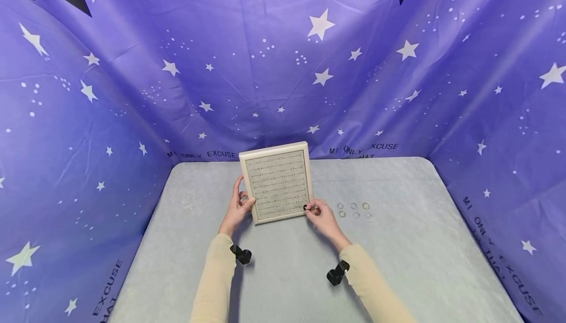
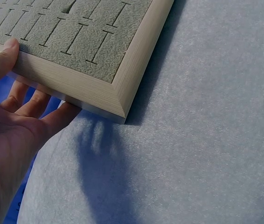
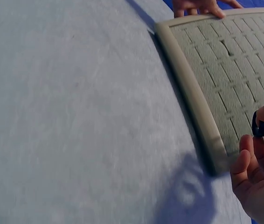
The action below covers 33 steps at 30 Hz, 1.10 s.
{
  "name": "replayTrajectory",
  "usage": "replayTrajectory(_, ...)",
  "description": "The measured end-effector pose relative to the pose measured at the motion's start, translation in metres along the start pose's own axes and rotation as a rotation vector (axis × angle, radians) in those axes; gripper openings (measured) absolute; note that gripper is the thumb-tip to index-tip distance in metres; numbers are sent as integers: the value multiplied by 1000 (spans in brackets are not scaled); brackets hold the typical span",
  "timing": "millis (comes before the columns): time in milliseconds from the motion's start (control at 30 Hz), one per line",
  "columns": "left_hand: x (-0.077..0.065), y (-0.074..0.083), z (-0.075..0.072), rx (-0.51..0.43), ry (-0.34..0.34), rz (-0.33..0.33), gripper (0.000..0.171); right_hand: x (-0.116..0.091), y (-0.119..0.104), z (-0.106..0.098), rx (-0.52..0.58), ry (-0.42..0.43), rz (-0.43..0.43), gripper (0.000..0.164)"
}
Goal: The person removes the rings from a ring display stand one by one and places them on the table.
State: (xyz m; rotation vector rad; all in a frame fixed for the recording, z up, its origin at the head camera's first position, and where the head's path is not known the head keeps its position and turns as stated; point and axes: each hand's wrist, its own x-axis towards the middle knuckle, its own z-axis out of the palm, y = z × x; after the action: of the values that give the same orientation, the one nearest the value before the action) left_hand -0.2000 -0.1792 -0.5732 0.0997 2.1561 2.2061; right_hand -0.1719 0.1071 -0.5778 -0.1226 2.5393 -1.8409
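Observation:
A ring display tray (image 1: 278, 185) with a pale wooden frame and grey slotted padding is tilted up from the table. My left hand (image 1: 239, 211) grips its left side, and in the left wrist view the thumb (image 2: 10, 53) lies on the frame while the other fingers pass beneath. My right hand (image 1: 322, 217) pinches a black ring (image 3: 259, 125) between thumb and fingers at the tray's lower right corner. The ring is close to the slots there; I cannot tell whether it touches the padding. All the slots in sight hold no rings.
Several thin rings (image 1: 353, 210) in silver and gold tones lie in two rows to the right of the tray. The table (image 1: 283, 274) has a pale grey cloth surface. A purple starry curtain (image 1: 265, 67) hangs behind it and at both sides.

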Motion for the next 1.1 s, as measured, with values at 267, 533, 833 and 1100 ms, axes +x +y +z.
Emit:
replayTrajectory(267, 0, -5, 1, -3, 5, 43, 85, -6, 10, -20, -104, 42, -40, 7)
replayTrajectory(533, 0, -2, 0, -4, -7, 11, 85, -15, 28, -48, -209, 47, -64, 9)
replayTrajectory(833, -11, 22, 5, -10, -34, -2, 84, -27, 46, -74, -295, 66, -117, 11)
replayTrajectory(1100, -1, -6, -1, -9, -17, 30, 84, -37, 59, -84, -378, 81, -214, 14)
